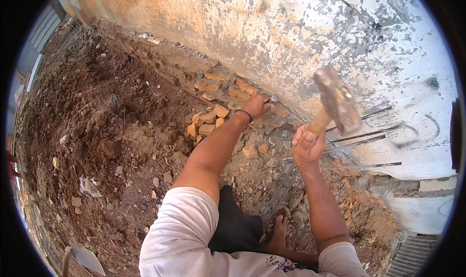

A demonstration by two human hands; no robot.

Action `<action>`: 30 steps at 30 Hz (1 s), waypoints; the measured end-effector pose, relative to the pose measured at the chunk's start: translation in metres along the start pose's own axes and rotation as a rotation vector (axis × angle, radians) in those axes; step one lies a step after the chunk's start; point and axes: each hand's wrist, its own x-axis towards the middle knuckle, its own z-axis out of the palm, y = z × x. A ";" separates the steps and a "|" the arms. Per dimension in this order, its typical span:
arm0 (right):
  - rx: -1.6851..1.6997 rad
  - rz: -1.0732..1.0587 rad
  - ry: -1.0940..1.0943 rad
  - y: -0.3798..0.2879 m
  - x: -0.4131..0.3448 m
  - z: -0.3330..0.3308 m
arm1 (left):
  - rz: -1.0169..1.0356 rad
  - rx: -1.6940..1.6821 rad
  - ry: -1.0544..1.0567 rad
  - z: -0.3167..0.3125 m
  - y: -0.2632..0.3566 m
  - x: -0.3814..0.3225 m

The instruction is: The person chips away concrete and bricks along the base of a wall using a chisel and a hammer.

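Observation:
My left hand (256, 106) is closed round a metal chisel (274, 98), whose round head shows beside my fingers. The chisel lies against the brickwork (240, 89) at the foot of the plastered wall (255, 33); its tip is hidden. In my right hand (309, 146) is the wooden handle of a sledgehammer (336, 100), its blurred metal head raised to the right of the chisel. Broken brick pieces (207, 121) are heaped just left of my left forearm.
Several steel bars (367, 133) stick out near the wall's foot on the right. A rebar cage (278, 189) lies on the rubble by my bare foot (279, 233). Loose reddish soil (109, 138) spreads over the left side, with a metal blade (86, 258) at lower left.

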 end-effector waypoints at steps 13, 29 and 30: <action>0.177 -0.061 0.061 -0.032 0.010 -0.007 | -0.078 -0.002 -0.035 -0.005 -0.006 -0.006; 0.165 -0.133 -0.024 -0.034 0.012 0.004 | -0.079 -0.030 -0.032 -0.009 -0.007 -0.005; -0.170 0.142 -0.149 -0.013 0.003 0.004 | -0.074 -0.034 -0.032 -0.007 -0.006 -0.005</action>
